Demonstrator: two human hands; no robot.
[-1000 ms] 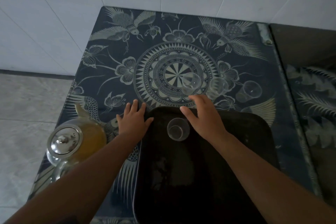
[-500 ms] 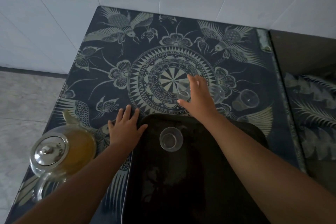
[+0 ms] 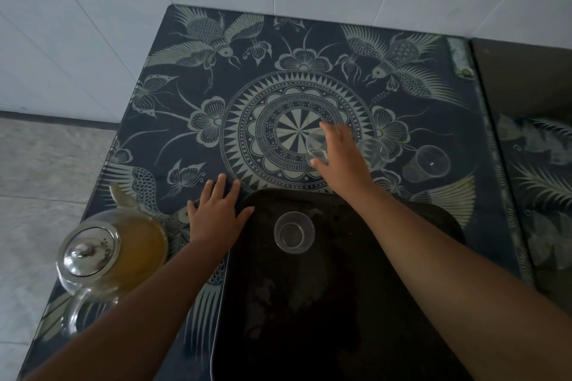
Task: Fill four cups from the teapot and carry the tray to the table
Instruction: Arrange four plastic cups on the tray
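Observation:
A dark tray lies at the near edge of the patterned table, with one clear empty cup standing near its far rim. My right hand reaches past the tray and is closed around a second clear cup on the tablecloth. Two more clear cups sit to the right of it, the nearer one touching my hand's side and the farther one apart. My left hand rests flat, fingers spread, at the tray's far left corner. A glass teapot with amber tea and a metal lid stands at the left.
The table carries a dark blue cloth with pale bird and mandala patterns. White tiled walls rise behind it. A grey floor drops away on the left. Another dark patterned surface adjoins on the right.
My right hand moved from the tray's far rim out over the tablecloth and closed on the leftmost loose cup. My left hand stayed at the tray corner.

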